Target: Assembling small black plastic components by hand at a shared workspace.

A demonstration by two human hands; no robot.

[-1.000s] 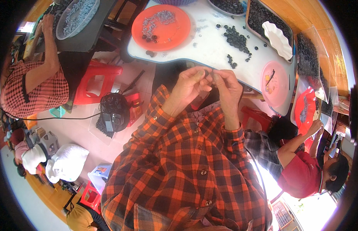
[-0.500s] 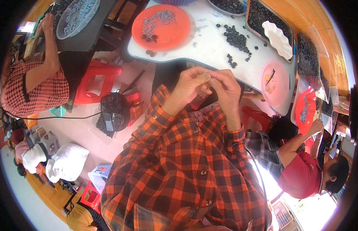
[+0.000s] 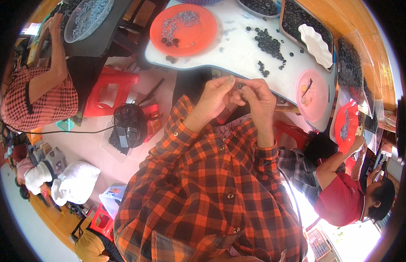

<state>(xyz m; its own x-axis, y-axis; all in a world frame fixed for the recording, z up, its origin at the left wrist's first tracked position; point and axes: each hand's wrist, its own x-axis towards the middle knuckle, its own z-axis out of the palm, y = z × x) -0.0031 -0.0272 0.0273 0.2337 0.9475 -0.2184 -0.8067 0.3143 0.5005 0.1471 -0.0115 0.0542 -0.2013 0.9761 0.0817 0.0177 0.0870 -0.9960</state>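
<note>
Above the near table edge my two hands meet, fingertips almost touching. Between the thumb and forefinger of my right hand [image 3: 262, 99] sits a small dark round piece [image 3: 239, 86] with a paler centre. My left hand [image 3: 215, 97] is closed in a pinch just beside it; whatever its fingertips hold is too small to make out. Beyond, on the white table [image 3: 238, 54], lie many loose black round pieces [image 3: 268, 43]. An orange plate [image 3: 157, 32] to the left carries small clear-grey pieces [image 3: 185, 18] and a few dark round ones [image 3: 169, 42].
At the right stand a pink plate [image 3: 314, 107] with small bits, a white wavy dish [image 3: 315, 46] and a tray of black pieces [image 3: 294, 15]. People work at the left and right. Red stools [image 3: 109, 94] and a cable [image 3: 59, 132] are near the floor.
My fingertips have parted slightly and the right hand has turned a little, so the small dark round piece now shows between them. The table things stay as they were.
</note>
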